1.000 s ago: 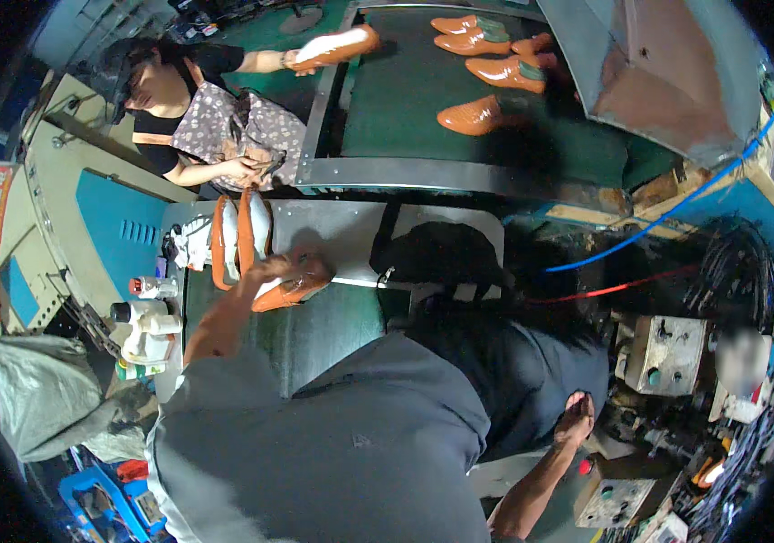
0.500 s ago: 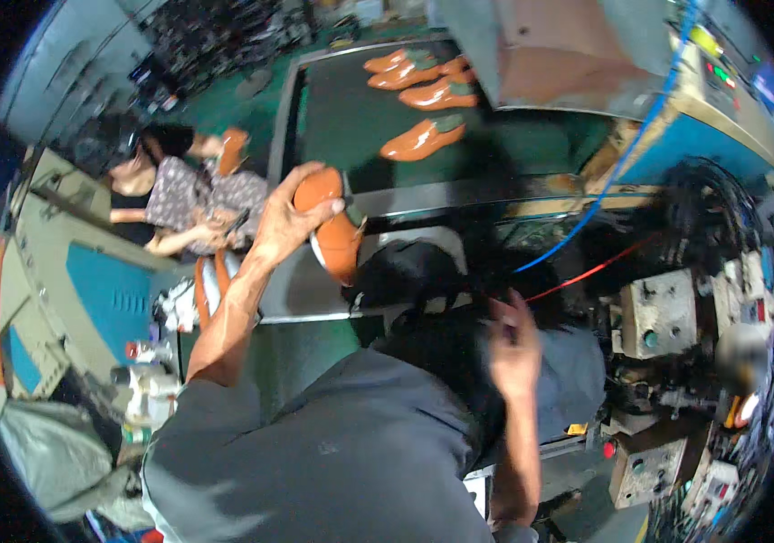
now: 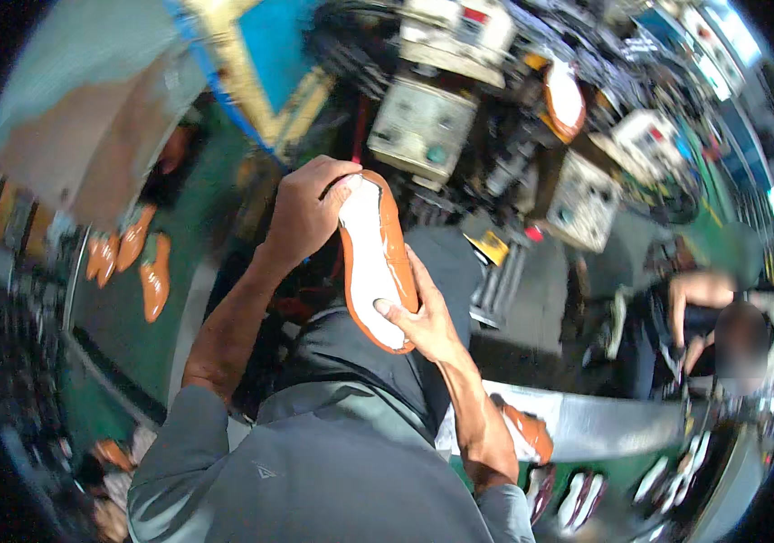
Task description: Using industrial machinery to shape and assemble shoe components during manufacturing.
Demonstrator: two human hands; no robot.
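Observation:
Both my hands are on one orange-brown leather shoe upper (image 3: 393, 244), its white sole side turned up toward me. My left hand (image 3: 313, 206) is closed on the far end, thumb on the white underside. With the thumb pressed on the white and the fingers round the side, my right hand (image 3: 432, 321) grips the near end. The shoe is held above my lap, in front of a machine. Another orange shoe with a white underside (image 3: 565, 100) sits in the machinery at the far right.
Control boxes (image 3: 423, 127) and cables stand ahead. At left, several orange shoes (image 3: 157, 276) lie on a green surface. Behind my right forearm is a metal ledge (image 3: 595, 421) with an orange shoe (image 3: 529, 434); dark red shoes (image 3: 579, 500) lie below it. A seated person (image 3: 703, 335) is at right.
My view has swung right toward the machines. The shoe in my left hand has been turned white side up, and my right hand has come up and taken hold of it.

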